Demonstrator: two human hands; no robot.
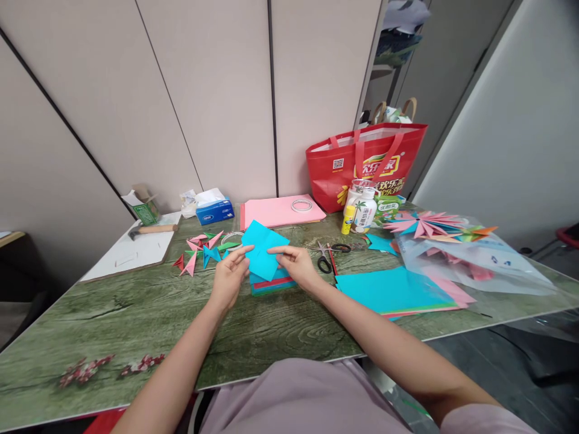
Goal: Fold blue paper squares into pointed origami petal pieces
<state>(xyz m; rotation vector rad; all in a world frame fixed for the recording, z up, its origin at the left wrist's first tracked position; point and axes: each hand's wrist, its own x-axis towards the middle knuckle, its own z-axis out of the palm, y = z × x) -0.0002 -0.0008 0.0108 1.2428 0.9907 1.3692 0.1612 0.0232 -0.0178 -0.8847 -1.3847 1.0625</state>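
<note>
A creased square of blue paper (264,252) is held up above the table between my two hands. My left hand (231,271) pinches its left edge between thumb and fingers. On the opposite side, my right hand (292,263) grips the edge with thumb and forefinger. Beneath it lies a small stack of coloured paper squares (272,284), partly hidden by the raised sheet. Left of my hands sit several folded paper pieces (199,250) in pink, red, green and blue.
Scissors (324,260) and a stack of coloured sheets (398,290) lie to the right. Behind stand a glue stick (347,220), a white bottle (364,212) and a red bag (330,176). A hammer (154,229) rests on a white board at the left; a tissue pack (215,211) is nearby.
</note>
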